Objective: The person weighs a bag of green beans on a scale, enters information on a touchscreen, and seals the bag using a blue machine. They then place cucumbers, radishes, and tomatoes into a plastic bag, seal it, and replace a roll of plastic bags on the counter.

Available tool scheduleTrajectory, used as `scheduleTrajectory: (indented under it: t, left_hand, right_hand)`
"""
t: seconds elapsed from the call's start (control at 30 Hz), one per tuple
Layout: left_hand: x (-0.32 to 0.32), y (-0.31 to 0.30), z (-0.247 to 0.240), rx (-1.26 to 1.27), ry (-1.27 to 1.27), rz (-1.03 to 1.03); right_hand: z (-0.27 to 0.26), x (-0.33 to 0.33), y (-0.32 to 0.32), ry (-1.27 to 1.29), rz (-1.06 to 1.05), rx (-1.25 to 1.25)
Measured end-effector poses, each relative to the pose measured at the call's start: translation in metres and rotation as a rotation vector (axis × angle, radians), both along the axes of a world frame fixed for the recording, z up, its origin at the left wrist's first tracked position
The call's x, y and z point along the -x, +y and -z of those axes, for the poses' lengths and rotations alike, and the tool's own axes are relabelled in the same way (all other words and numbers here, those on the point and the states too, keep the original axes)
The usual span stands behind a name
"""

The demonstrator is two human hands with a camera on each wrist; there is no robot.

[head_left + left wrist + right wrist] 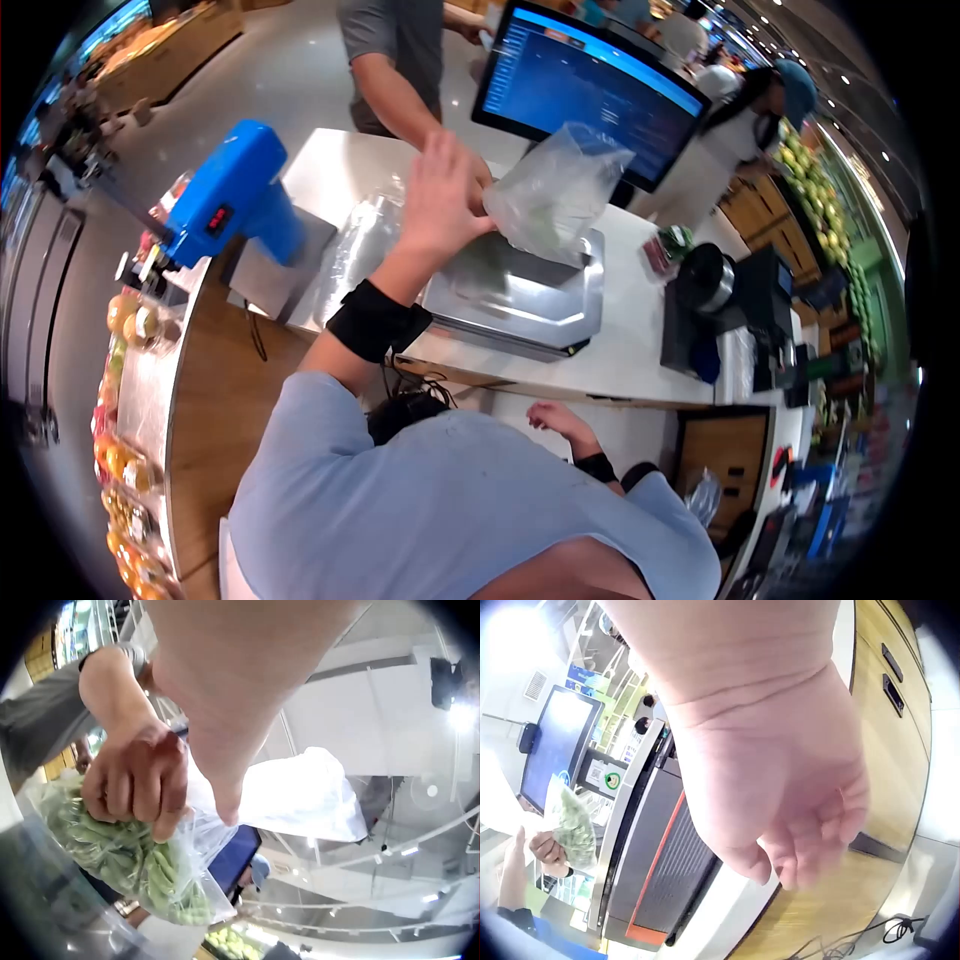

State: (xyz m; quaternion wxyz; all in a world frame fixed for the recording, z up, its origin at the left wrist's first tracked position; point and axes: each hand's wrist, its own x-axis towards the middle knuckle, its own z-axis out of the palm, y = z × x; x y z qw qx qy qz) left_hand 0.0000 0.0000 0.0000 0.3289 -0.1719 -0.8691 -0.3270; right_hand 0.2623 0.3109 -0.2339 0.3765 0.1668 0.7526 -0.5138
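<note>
In the head view my left hand (435,200) is raised over the metal scale (520,310), its thumb against a clear plastic bag (555,195). From the left wrist view, my thumb lies at the narrowed neck of this bag (180,896), which holds green pods; my other fingers are hidden. Another person's hand (139,780) grips the bag beside mine, below the neck, and its pale upper part (300,795) flares out past my thumb. My right hand (780,780) hangs by the counter front, fingers loosely curled, holding nothing.
Behind the scale stands a monitor (590,85); a blue device (230,195) is on the left. Right along the counter (630,330) are a small produce pack (668,250) and a black machine (735,300). A person in grey (395,60) stands opposite.
</note>
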Motion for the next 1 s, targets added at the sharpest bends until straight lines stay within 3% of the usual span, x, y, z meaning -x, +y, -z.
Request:
scheduleTrajectory:
  t: [0.07, 0.1, 0.17, 0.2, 0.27, 0.4, 0.53, 0.6, 0.73, 0.8, 0.83, 0.9, 1.0]
  left_hand:
    - [-0.004, 0.044, 0.003, 0.176, 0.012, 0.291]
    - [0.002, 0.021, 0.009, 0.288, 0.014, 0.316]
    - [0.002, 0.068, 0.033, 0.244, 0.301, 0.580]
    - [-0.009, 0.086, 0.032, 0.213, 0.300, 0.591]
    - [-0.033, 0.101, 0.028, 0.263, -0.224, 0.712]
    - [-0.053, 0.124, 0.059, 0.204, -0.319, 0.752]
    - [-0.061, 0.112, 0.035, 0.236, -0.429, 0.800]
    - [-0.053, 0.087, 0.027, 0.207, 0.148, 0.903]
    - [-0.031, 0.021, -0.005, 0.397, 0.055, 0.823]
    - [-0.011, -0.002, -0.038, 0.369, -0.251, 0.815]
    - [0.000, -0.008, -0.042, 0.385, -0.249, 0.820]
    - [0.026, -0.015, -0.050, 0.241, 0.105, 0.501]
    - [0.063, -0.011, -0.055, 0.098, 0.367, 0.316]
  right_hand:
    - [-0.012, -0.005, 0.015, 0.026, 0.096, -0.010]
    - [0.023, 0.005, -0.059, 0.033, 0.128, 0.137]
    - [0.022, -0.013, -0.039, 0.034, 0.120, 0.104]
    - [0.024, -0.022, -0.029, 0.025, 0.135, 0.076]
    - [0.034, -0.033, -0.027, 0.062, 0.121, 0.056]
    - [0.021, -0.050, -0.025, 0.092, 0.125, 0.004]
    - [0.037, -0.064, 0.001, -0.002, 0.271, 0.044]
    - [0.034, -0.064, 0.007, -0.030, 0.309, 0.040]
    - [0.035, -0.068, 0.006, -0.108, 0.396, 0.027]
    - [0.043, -0.066, 0.003, -0.124, 0.397, 0.030]
    - [0.048, -0.069, 0.000, -0.153, 0.398, 0.019]
    - [0.065, -0.069, -0.008, -0.132, 0.425, 0.101]
    - [0.088, -0.067, -0.017, -0.052, 0.300, -0.024]
